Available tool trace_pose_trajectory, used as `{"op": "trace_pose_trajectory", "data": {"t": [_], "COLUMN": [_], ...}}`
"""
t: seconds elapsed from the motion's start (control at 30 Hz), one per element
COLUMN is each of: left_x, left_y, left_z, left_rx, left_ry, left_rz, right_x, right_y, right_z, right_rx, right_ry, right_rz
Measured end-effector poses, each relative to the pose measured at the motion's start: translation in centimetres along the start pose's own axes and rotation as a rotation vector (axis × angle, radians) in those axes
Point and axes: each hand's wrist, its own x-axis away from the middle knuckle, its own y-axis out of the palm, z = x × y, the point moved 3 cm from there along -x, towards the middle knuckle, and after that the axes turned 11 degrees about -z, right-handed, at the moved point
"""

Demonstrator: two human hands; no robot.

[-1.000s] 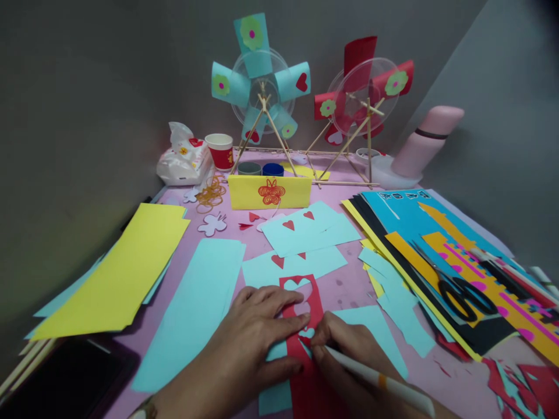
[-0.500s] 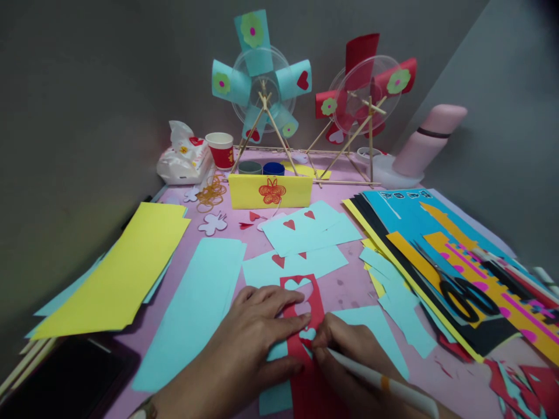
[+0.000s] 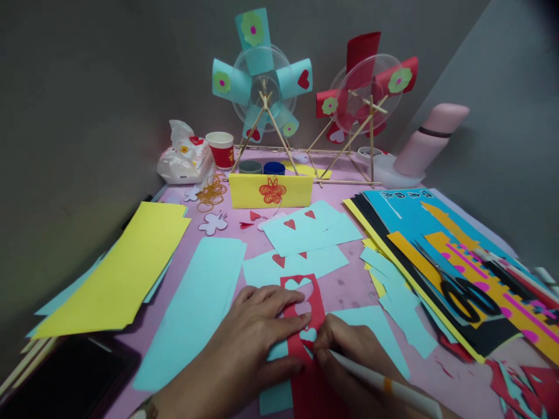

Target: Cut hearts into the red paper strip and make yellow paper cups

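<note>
The red strip [image 3: 308, 384] is looking like smooth, matt paper, and the yellow sheets [image 3: 117, 262] and pale blue sheets [image 3: 196, 308] are showing the same dull finish — while the pen [image 3: 371, 375] is looking like smooth white plastic. The scissors [image 3: 446, 284] are pairing black plastic handles with metal blades, the sticks [image 3: 280, 139] are showing bare wood, and the discs [image 3: 360, 81] are looking like clear, shiny plastic. The tissue pack [image 3: 186, 160] is creasing in thin plastic film — the bottle [image 3: 430, 142] is showing a smooth surface.
</note>
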Motion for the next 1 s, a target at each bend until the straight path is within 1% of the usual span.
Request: {"op": "trace_pose_trajectory", "data": {"t": [0.37, 0.57, 0.67, 0.77, 0.93, 1.0], "left_x": [0.0, 0.0, 0.1, 0.0, 0.0, 0.0], "left_y": [0.1, 0.3, 0.3, 0.3, 0.3, 0.2], "left_z": [-0.1, -0.1, -0.1, -0.1, -0.1, -0.1], "left_rx": [-0.012, -0.017, -0.017, -0.021, -0.026, -0.024], "left_ry": [-0.008, -0.001, 0.003, 0.002, -0.007, -0.013], "left_rz": [-0.005, 0.011, 0.018, 0.015, -0.011, -0.016], "right_x": [0.2, 0.4, 0.4, 0.5, 0.4, 0.4], "right_y": [0.2, 0.4, 0.3, 0.1, 0.0, 0.0], "right_z": [0.7, 1.4, 1.1, 0.6, 0.3, 0.3], "right_rx": [0.033, 0.054, 0.053, 0.072, 0.024, 0.042], "right_ry": [0.053, 0.060, 0.030, 0.031, 0.110, 0.106], "right_rz": [-0.029, -0.011, 0.004, 0.035, -0.017, -0.021]}}
